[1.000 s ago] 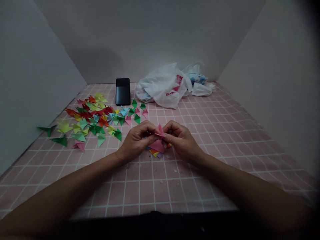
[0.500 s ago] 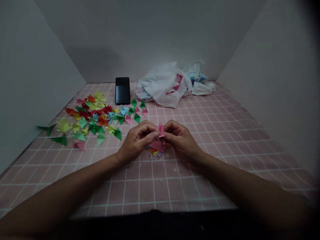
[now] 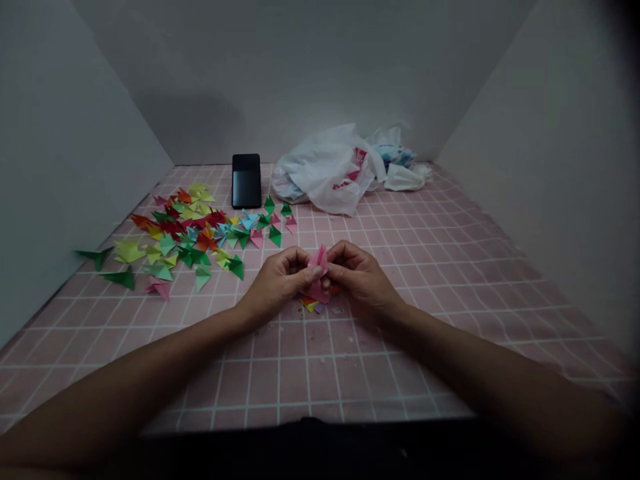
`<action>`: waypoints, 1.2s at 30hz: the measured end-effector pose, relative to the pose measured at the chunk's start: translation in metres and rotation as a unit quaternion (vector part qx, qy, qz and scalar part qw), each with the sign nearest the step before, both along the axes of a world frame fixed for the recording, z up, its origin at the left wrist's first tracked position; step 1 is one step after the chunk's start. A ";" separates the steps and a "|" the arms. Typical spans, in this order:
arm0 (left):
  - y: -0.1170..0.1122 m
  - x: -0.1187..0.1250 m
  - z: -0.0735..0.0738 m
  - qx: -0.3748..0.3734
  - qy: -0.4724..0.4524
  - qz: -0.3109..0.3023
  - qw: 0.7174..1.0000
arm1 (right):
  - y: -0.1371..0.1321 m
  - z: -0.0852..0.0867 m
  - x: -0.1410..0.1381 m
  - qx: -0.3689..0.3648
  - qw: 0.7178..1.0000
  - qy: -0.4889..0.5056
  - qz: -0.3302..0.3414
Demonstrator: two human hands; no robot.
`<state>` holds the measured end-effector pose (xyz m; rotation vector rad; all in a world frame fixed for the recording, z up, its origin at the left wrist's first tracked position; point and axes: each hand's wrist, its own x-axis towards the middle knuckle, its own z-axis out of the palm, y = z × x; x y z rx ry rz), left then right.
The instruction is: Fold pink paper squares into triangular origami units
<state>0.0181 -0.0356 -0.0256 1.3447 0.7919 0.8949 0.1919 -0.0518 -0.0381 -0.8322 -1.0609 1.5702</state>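
Note:
Between my two hands, a small folded piece of pink origami paper (image 3: 319, 256) stands with its pointed end up. My left hand (image 3: 280, 279) pinches its left side, the thumb lying across the front. From the right, my right hand (image 3: 363, 277) grips the same paper between thumb and fingers. Below them on the table lies a stack of coloured paper sheets (image 3: 311, 305), pink on top with yellow, orange and purple edges showing; the hands partly hide it.
Many folded paper cranes (image 3: 187, 233) in several colours spread over the table's left side. Behind them a black phone (image 3: 246, 181) leans upright. A white plastic bag (image 3: 325, 170) and a blue-white packet (image 3: 395, 155) sit at the back, on a pink checked tablecloth (image 3: 450, 267) between pale walls.
My left hand has shifted slightly right, its thumb moving onto the front of the pink paper. The paper now shows a broader pointed face. My right hand has barely moved.

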 end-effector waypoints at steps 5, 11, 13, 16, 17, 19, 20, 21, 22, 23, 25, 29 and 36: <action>-0.001 0.001 0.003 -0.049 -0.020 -0.003 0.999 | -0.001 0.000 -0.001 -0.053 0.998 0.035 0.020; -0.001 0.002 0.002 -0.072 -0.010 0.043 0.996 | -0.001 0.001 -0.001 -0.037 0.998 0.032 0.027; -0.001 0.001 0.002 -0.069 -0.010 0.036 0.997 | -0.002 0.001 -0.001 -0.033 0.999 0.011 0.021; -0.002 0.001 0.001 -0.061 -0.013 0.014 0.998 | -0.002 0.001 0.000 -0.037 0.999 -0.004 0.015; -0.002 0.001 0.001 -0.055 -0.012 0.012 0.998 | -0.001 0.001 0.000 -0.039 0.999 -0.007 0.010; -0.002 0.001 0.000 -0.050 -0.012 0.012 0.999 | -0.001 0.001 0.000 -0.042 0.999 -0.016 -0.002; -0.001 0.001 0.000 -0.053 -0.015 0.012 0.998 | -0.001 0.001 0.000 -0.043 0.999 -0.022 -0.007; -0.001 0.000 -0.001 -0.058 -0.019 0.012 0.998 | -0.001 0.001 0.000 -0.043 0.999 -0.026 -0.010; 0.000 0.000 -0.002 -0.063 -0.023 0.014 0.998 | -0.001 0.001 0.000 -0.042 0.999 -0.029 -0.011; 0.000 0.000 -0.002 -0.065 -0.024 0.017 0.997 | -0.001 0.001 0.000 -0.040 0.999 -0.030 -0.014; 0.001 0.000 -0.003 -0.063 -0.016 0.022 0.998 | -0.002 0.001 0.000 -0.034 0.999 -0.030 -0.019; 0.001 -0.001 -0.002 -0.060 -0.002 0.028 0.998 | -0.003 0.001 -0.001 -0.024 0.999 -0.036 -0.026; -0.001 0.001 0.001 -0.048 0.011 0.052 0.997 | -0.004 -0.001 -0.001 -0.030 0.999 -0.039 -0.009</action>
